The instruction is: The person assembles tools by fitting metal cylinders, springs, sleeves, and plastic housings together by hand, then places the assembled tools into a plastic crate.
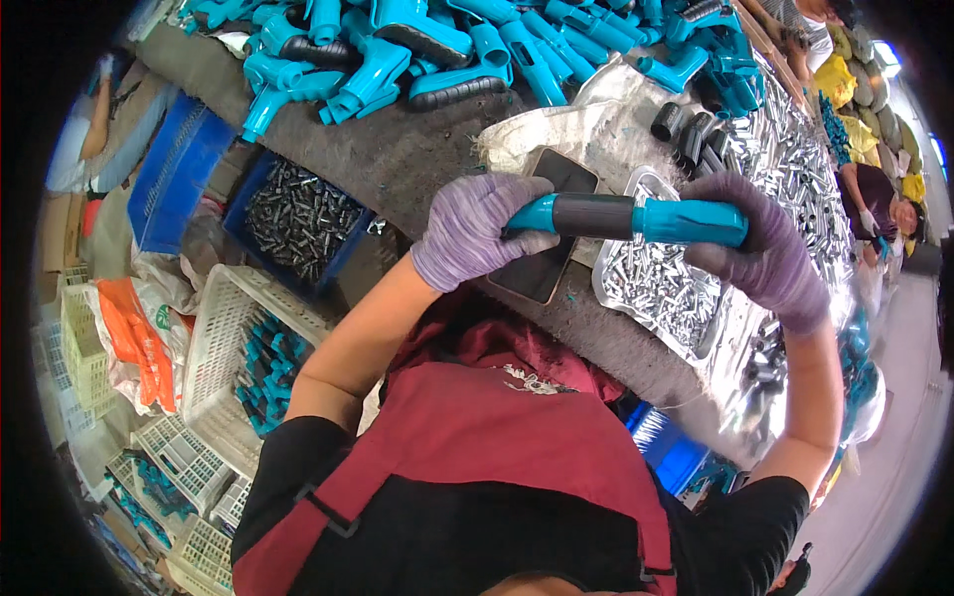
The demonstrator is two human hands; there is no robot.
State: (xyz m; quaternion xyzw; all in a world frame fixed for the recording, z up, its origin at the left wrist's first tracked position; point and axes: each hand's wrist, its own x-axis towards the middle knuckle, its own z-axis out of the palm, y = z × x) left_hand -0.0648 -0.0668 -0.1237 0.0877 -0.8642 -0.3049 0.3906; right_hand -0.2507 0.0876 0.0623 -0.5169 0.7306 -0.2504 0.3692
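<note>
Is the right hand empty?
No, the right hand grips one end of the teal-and-black tube, with the left hand at the other.

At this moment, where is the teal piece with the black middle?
In the head view, the teal piece is right of centre, held between the left hand and the right hand, partly over the white tray of metal bits.

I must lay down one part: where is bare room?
Grey cloth shows bare between the teal plastic shells and purple-gloved left hand, and between the white rectangular tray and maroon apron. Crowded: the right, with silvery metal pieces.
</note>
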